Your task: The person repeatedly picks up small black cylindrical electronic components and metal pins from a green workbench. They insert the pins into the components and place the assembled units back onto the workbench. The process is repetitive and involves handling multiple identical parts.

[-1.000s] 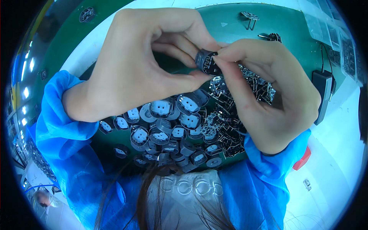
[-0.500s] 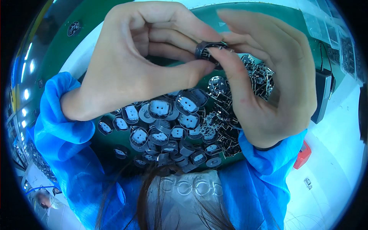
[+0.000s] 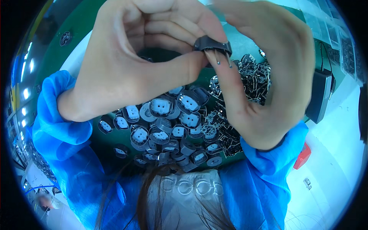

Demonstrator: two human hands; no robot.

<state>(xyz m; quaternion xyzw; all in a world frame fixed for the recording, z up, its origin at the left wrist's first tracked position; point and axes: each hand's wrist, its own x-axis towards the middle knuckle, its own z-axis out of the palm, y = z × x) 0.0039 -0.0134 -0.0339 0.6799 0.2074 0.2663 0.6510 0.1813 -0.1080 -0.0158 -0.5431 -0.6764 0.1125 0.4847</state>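
Up in front of me, a small dark round plastic housing (image 3: pixel 212 43) is tilted, with two thin metal pins sticking out on its right. My left hand (image 3: pixel 119 80) pinches its left end between thumb and fingers. The thumb of my right hand (image 3: pixel 285 73) presses against the underside beside the pins; its other fingers curl behind and are blurred. Below my hands lies a heap of similar dark housings (image 3: pixel 160 106), many with white two-holed inserts. To their right is a pile of small circuit boards with metal pins (image 3: pixel 253 76), partly covered by my right hand.
The heaps rest on a green mat (image 3: pixel 105 140). At the right stand a black box (image 3: pixel 319 96) with a cable and a red object (image 3: pixel 302 156). Clear plastic bins (image 3: pixel 326 27) are at the far right. One dark round part (image 3: pixel 65 38) lies at the far left.
Both hands have risen slightly with the housing. It has turned, so the board face inside no longer shows and its side and two pins do.
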